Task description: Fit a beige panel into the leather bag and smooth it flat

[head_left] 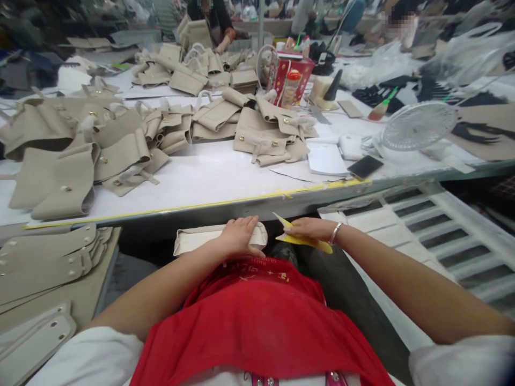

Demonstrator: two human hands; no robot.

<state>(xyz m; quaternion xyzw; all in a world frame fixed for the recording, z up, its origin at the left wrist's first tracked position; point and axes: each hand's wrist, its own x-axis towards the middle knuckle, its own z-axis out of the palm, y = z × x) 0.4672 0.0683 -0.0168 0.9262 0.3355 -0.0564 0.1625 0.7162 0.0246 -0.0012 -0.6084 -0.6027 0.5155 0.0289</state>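
Observation:
On my lap lies a cream box-shaped bag piece [201, 239], long and low, with stitched-looking edges. My left hand [240, 236] grips it near its right end, fingers over the top and thumb on the near side. Just to the right, my right hand [309, 229] is closed on a folded yellow sheet [308, 242], whose pointed end sticks out to the left. A small gap separates the yellow sheet from the bag piece. The underside of the piece is hidden.
Beige bag parts [60, 171] are heaped along the white table [193, 182]. A fan [420, 126], a phone [365, 166] and a red box [287, 75] stand or lie on its right. A slatted rack [426, 214] is at my right; strap pieces [48, 262] lie left. A co-worker [219, 24] sits opposite.

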